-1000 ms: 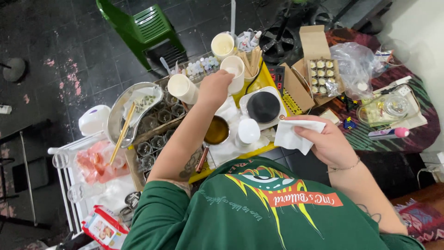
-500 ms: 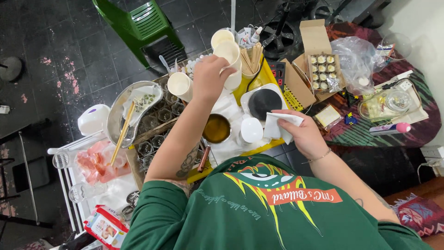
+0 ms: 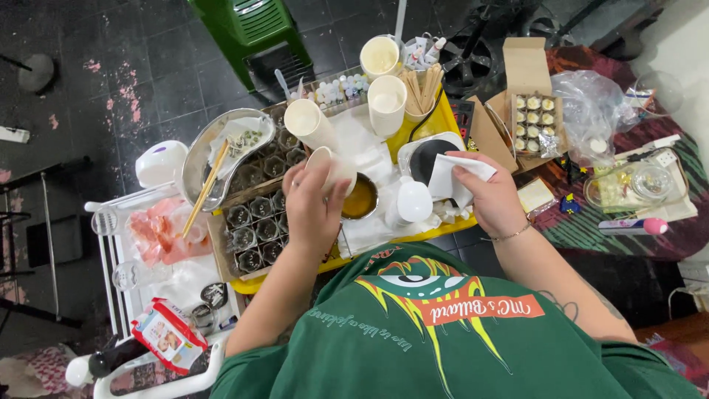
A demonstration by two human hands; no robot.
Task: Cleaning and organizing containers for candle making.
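Over the middle of the yellow tray (image 3: 432,122) on the crowded worktop, the head view shows the left hand (image 3: 314,203) with its fingers wrapped around a cream paper cup (image 3: 330,164), which is tilted with its mouth toward the small metal pot (image 3: 362,198) of amber liquid just beside it. To the right, the right hand (image 3: 491,199) has its fingers closed on a folded white tissue (image 3: 452,176), held over the near edge of the black round hotplate (image 3: 436,157). A white rounded container (image 3: 413,201) stands between the pot and the right hand.

Toward the far edge of the tray stand three more cream cups (image 3: 387,102), with a holder of wooden sticks (image 3: 422,87) beside them. Left of the tray, a tray of small dark glass jars (image 3: 255,218) lies next to a silver kidney-shaped dish (image 3: 214,159) with a wooden stick resting across it. At the right end of the worktop sits an open cardboard box (image 3: 533,111) of small filled cups, a clear plastic bag (image 3: 591,107) near it. A green plastic chair (image 3: 255,29) stands on the dark tiled floor beyond.
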